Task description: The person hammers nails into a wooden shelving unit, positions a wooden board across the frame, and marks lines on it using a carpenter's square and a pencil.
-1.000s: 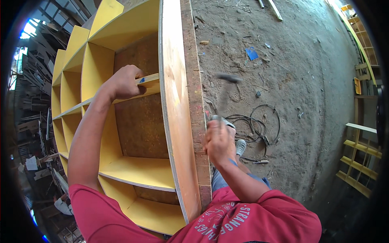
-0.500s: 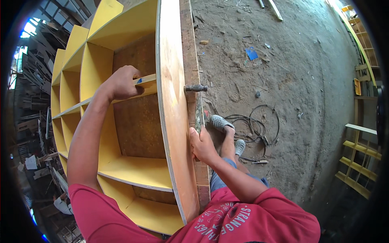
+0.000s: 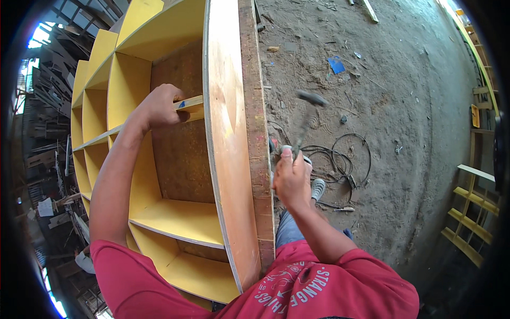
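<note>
My left hand [image 3: 161, 106] is closed round a yellow divider board [image 3: 192, 106] inside a yellow wooden shelf unit [image 3: 178, 215]. The divider's right end meets the inner face of a bare plywood side panel [image 3: 228, 143]. Out to the right of the panel, my right hand [image 3: 292, 178] grips a hammer [image 3: 311, 99] by its handle. The hammer's head is up and away from the wood, slightly blurred. My left fingertips are partly hidden behind the divider.
A worn wooden beam [image 3: 256, 106] runs along the panel's right side. Looped black cable [image 3: 345, 159] lies on the dirt floor beside my feet, with a blue scrap [image 3: 336, 65] farther off. Scrap boards [image 3: 48, 80] are piled at left; another yellow frame [image 3: 473, 212] stands at right.
My right hand has swung the hammer rightward, away from the panel, where its head was before against the panel's side. My left hand keeps its hold on the divider board.
</note>
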Tool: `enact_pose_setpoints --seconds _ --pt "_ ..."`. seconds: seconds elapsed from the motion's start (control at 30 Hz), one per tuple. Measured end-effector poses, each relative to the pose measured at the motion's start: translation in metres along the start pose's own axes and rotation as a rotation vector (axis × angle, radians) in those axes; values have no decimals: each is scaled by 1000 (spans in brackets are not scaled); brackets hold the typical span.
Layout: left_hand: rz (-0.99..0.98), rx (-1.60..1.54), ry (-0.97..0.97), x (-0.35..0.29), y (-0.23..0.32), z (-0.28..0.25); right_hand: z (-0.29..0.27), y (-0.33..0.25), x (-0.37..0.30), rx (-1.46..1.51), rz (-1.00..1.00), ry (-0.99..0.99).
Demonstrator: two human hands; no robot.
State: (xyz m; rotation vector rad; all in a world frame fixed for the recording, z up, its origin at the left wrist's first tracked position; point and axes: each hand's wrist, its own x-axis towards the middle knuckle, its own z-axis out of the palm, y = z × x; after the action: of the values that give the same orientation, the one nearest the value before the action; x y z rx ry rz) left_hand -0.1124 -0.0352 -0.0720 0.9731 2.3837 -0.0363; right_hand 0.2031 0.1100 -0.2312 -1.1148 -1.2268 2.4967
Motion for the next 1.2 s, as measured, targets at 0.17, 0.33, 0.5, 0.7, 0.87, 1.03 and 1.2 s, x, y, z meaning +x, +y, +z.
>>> enact_pose_setpoints --seconds 0.17,0.33,0.5,0.7,0.87,1.03,1.2 --pt "-6 -43 20 -5 4 -2 -14 15 19 -731 -218 -188" --pt "37 -29 27 0 11 -3 1 33 17 -791 -388 -114" --pt "137 8 174 -4 -9 13 -33 3 21 -575 -47 -336" --pt "53 -158 58 -8 -10 7 -60 -65 50 -604 194 -191" --pt "45 -275 59 -19 -15 -3 -76 -119 103 -785 116 -83" --pt "71 -352 3 -22 -24 0 -9 -154 148 -841 -16 -18" --pt "181 -370 70 -9 -32 3 49 -179 179 -791 -168 -52"
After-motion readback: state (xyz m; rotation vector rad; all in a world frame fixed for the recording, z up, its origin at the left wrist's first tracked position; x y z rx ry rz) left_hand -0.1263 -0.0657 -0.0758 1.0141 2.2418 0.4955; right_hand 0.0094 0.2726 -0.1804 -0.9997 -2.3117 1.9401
